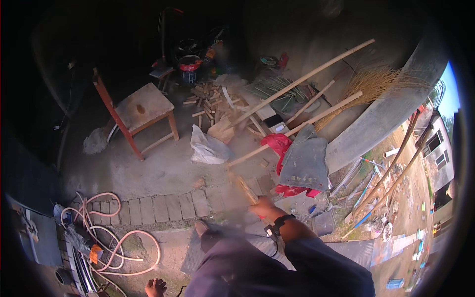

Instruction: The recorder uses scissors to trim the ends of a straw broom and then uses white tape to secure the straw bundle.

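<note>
Has the bare right hand (267, 208) at a blurred, yellowish wooden stick (246, 190), and the left hand (156, 288) cut off below, with bent fingers; cannot tell either grip.

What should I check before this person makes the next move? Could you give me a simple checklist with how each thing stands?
1. Right hand has a hold: ok; its fingers are closed around a pale wood-coloured piece.
2. Left hand is free: cannot tell; it sits at the lower edge with fingers curled.
3. Hose is off the visible shoe: ok; its loops lie to the shoe's left.
4. Space past the piece's tip is open: not ok; the end of a wooden pole lies close by.
5. Chair stands upright: ok.
</note>
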A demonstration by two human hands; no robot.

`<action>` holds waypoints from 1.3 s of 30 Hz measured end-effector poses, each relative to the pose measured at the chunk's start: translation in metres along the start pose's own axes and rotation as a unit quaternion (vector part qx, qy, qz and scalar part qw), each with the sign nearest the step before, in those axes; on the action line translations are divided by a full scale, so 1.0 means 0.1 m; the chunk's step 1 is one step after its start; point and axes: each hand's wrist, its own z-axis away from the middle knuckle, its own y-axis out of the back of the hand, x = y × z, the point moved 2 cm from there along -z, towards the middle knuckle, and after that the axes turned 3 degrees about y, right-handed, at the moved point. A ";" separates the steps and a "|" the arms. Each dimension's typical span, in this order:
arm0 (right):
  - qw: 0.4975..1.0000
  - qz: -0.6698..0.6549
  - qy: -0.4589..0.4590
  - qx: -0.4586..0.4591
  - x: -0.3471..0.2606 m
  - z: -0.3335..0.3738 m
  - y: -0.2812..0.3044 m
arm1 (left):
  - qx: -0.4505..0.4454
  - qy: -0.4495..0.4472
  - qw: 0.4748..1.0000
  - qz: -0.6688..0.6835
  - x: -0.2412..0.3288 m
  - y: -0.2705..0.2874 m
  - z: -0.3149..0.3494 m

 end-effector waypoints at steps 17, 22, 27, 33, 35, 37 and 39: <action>0.987 -0.029 -0.121 0.101 -1.97 -1.66 0.01 | -0.078 0.015 0.983 -0.164 3.17 -0.37 -2.48; 0.969 -0.070 -0.207 0.117 -2.38 -1.47 0.14 | -0.187 -0.124 0.928 -0.297 4.48 -0.76 -3.50; 0.926 -0.189 -0.272 0.180 -2.36 -1.31 0.11 | -0.193 -0.071 0.925 -0.321 5.91 -1.89 -3.16; 0.897 -0.245 -0.300 0.211 -2.23 -1.45 0.22 | -0.220 -0.085 0.890 -0.389 6.37 -2.97 -3.34; 0.887 -0.267 -0.306 0.219 -2.05 -1.61 0.27 | -0.246 -0.109 0.889 -0.371 6.46 -3.36 -3.43; 0.878 -0.288 -0.309 0.227 -1.89 -1.85 0.39 | -0.242 -0.108 0.883 -0.388 6.57 -3.74 -3.55; 0.870 -0.288 -0.316 0.247 -1.76 -2.05 0.52 | -0.254 -0.106 0.890 -0.362 6.69 -4.08 -3.60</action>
